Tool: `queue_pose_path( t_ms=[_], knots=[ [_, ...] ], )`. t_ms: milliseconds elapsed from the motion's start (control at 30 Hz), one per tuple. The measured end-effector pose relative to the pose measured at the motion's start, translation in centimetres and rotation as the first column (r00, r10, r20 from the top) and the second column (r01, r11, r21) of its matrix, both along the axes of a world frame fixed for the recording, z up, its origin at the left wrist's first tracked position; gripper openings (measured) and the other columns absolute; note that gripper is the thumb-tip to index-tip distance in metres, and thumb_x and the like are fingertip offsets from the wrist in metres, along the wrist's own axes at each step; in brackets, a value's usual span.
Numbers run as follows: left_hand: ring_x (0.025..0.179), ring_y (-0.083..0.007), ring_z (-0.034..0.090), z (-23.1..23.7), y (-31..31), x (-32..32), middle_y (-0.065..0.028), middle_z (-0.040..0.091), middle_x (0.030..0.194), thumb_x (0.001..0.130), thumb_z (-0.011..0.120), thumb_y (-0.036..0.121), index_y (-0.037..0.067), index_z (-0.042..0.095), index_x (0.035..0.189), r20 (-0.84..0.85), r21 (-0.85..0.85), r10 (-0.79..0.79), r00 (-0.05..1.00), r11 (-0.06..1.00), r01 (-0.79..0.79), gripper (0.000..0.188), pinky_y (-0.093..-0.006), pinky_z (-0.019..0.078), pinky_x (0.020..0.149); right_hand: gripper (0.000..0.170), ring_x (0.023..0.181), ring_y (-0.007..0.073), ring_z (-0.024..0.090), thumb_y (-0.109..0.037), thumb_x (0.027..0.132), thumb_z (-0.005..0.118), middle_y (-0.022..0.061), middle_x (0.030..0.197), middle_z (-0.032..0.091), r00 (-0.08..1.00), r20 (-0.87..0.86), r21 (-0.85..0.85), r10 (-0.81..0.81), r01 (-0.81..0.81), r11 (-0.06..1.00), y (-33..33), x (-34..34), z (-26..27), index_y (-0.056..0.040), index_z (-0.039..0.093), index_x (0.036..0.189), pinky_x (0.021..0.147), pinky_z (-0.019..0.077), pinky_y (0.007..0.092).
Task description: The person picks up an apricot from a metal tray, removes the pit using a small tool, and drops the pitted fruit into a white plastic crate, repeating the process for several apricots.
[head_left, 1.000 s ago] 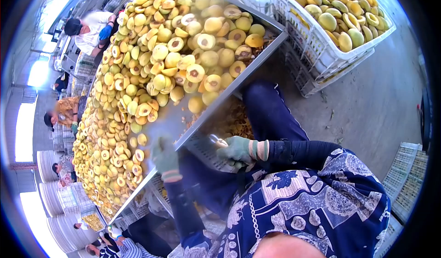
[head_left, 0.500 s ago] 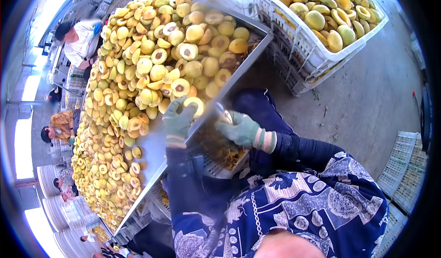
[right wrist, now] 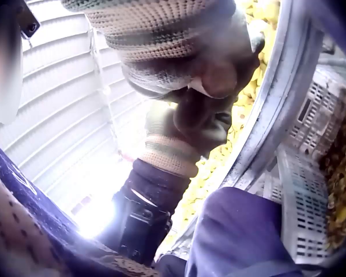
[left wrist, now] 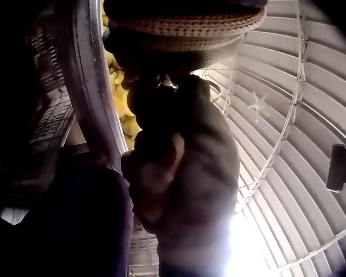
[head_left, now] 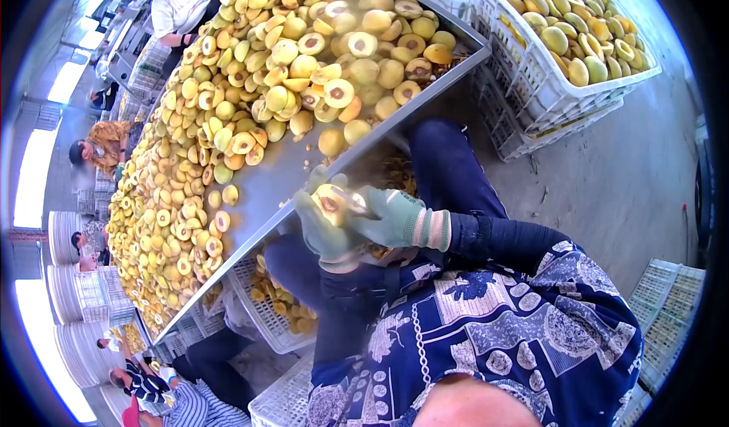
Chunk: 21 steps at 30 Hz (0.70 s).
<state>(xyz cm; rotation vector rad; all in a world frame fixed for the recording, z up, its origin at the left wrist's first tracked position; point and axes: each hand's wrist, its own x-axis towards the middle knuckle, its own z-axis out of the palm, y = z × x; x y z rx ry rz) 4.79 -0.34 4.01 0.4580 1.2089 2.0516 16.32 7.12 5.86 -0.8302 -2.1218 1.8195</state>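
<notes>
In the head view my gloved left hand [head_left: 323, 229] holds up a halved yellow peach [head_left: 331, 203], its cut face with the brown stone hollow showing. My gloved right hand [head_left: 395, 218] is right beside it, fingers curled round a small looped metal pitting tool whose tip meets the peach half; the fingers hide most of the tool. Both hands are just off the near edge of a metal table [head_left: 266, 188] heaped with peach halves [head_left: 228, 115]. In the wrist views the hands, left [left wrist: 184, 167] and right [right wrist: 219, 69], are dark and close together.
A white crate [head_left: 531, 85] full of peach halves stands on another crate at the right. Below the table edge is a crate [head_left: 277, 336] holding fruit pieces. My knee [head_left: 448, 161] is beside the table. Other people [head_left: 178, 9] work along the far side.
My left hand reached to the heap, took a peach half at the table edge and brought it back to my right hand. The right hand kept its tool near the same place.
</notes>
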Motion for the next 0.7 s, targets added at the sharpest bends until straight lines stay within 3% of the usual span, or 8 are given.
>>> queue_pose_path(
  t_ms=[67,200,267,400,467,600,667,700],
  knots=[
    [0.099,-0.0263,0.058,0.5,-0.2,0.0,-0.0152,0.054,0.119,0.096,0.036,0.055,-0.007,0.046,0.124,-0.157,-0.075,0.013,0.988,0.997,-0.025,0.068,-0.0380,0.0478,0.088,0.032,0.084,0.0366,0.063,-0.024,0.081,0.062,0.0182,0.091,0.065,0.997,-0.068,0.297,0.028,-0.006,0.955,-0.4,-0.2,-0.6,-0.0048,0.055,0.105,0.072,0.0497,0.0425],
    [0.096,-0.0241,0.059,-0.4,-0.8,-0.8,-0.0168,0.055,0.115,0.095,0.037,0.058,-0.007,0.046,0.123,-0.206,-0.080,-0.016,0.978,0.997,-0.001,0.072,-0.0363,0.0483,0.087,0.032,0.080,0.0342,0.065,-0.023,0.079,0.065,0.0160,0.085,0.065,0.990,0.107,0.478,0.093,-0.133,0.868,-0.2,-0.1,-0.7,-0.0068,0.056,0.105,0.070,0.0502,0.0428],
    [0.096,-0.0229,0.058,-1.2,-0.7,-1.0,-0.0179,0.056,0.112,0.094,0.036,0.059,-0.007,0.046,0.123,-0.595,-0.184,0.014,0.804,0.971,-0.153,0.073,-0.0343,0.0483,0.086,0.032,0.080,0.0339,0.065,-0.022,0.078,0.065,0.0157,0.085,0.065,0.983,0.146,0.481,0.114,-0.171,0.860,-0.2,0.2,0.1,-0.0068,0.055,0.104,0.070,0.0503,0.0428],
    [0.092,-0.0223,0.060,-0.1,-1.0,-0.6,-0.0168,0.058,0.108,0.095,0.036,0.058,-0.007,0.049,0.120,-0.384,-0.156,0.009,0.923,0.985,-0.074,0.071,-0.0330,0.0490,0.084,0.035,0.082,0.0333,0.065,-0.022,0.078,0.066,0.0157,0.086,0.066,0.948,0.257,0.449,0.188,-0.289,0.846,0.0,0.7,1.3,-0.0070,0.055,0.108,0.071,0.0506,0.0418],
    [0.086,-0.0221,0.061,-0.2,-1.5,-0.9,-0.0141,0.060,0.101,0.095,0.037,0.057,-0.007,0.050,0.118,-0.527,-0.254,-0.086,0.845,0.965,-0.061,0.069,-0.0331,0.0504,0.080,0.038,0.083,0.0331,0.065,-0.022,0.078,0.066,0.0161,0.088,0.066,0.940,0.269,0.439,0.211,-0.314,0.842,0.3,0.7,1.4,-0.0074,0.055,0.110,0.072,0.0507,0.0415],
    [0.084,-0.0208,0.062,-0.5,-1.1,-1.1,-0.0134,0.064,0.097,0.097,0.036,0.054,-0.006,0.056,0.112,-0.652,-0.231,-0.059,0.756,0.965,-0.124,0.065,-0.0331,0.0515,0.077,0.042,0.085,0.0334,0.065,-0.022,0.078,0.066,0.0170,0.091,0.066,0.908,0.310,0.360,0.282,-0.386,0.849,0.8,1.0,2.0,-0.0083,0.055,0.116,0.074,0.0507,0.0407],
    [0.082,-0.0190,0.063,0.7,-1.2,-0.5,-0.0149,0.066,0.095,0.099,0.035,0.049,-0.006,0.060,0.106,-0.423,-0.343,-0.131,0.896,0.939,-0.025,0.062,-0.0315,0.0526,0.074,0.041,0.086,0.0336,0.065,-0.022,0.078,0.066,0.0168,0.091,0.066,0.901,0.317,0.386,0.295,-0.406,0.828,1.2,0.9,1.0,-0.0080,0.055,0.115,0.075,0.0507,0.0406],
    [0.082,-0.0190,0.063,0.1,-1.4,-0.7,-0.0149,0.066,0.095,0.099,0.035,0.049,-0.006,0.060,0.106,-0.428,-0.345,-0.120,0.896,0.938,-0.040,0.062,-0.0315,0.0526,0.074,0.040,0.086,0.0338,0.065,-0.022,0.077,0.066,0.0165,0.092,0.066,0.893,0.323,0.413,0.313,-0.430,0.802,1.2,0.9,0.8,-0.0077,0.056,0.114,0.075,0.0506,0.0404]
  ],
)
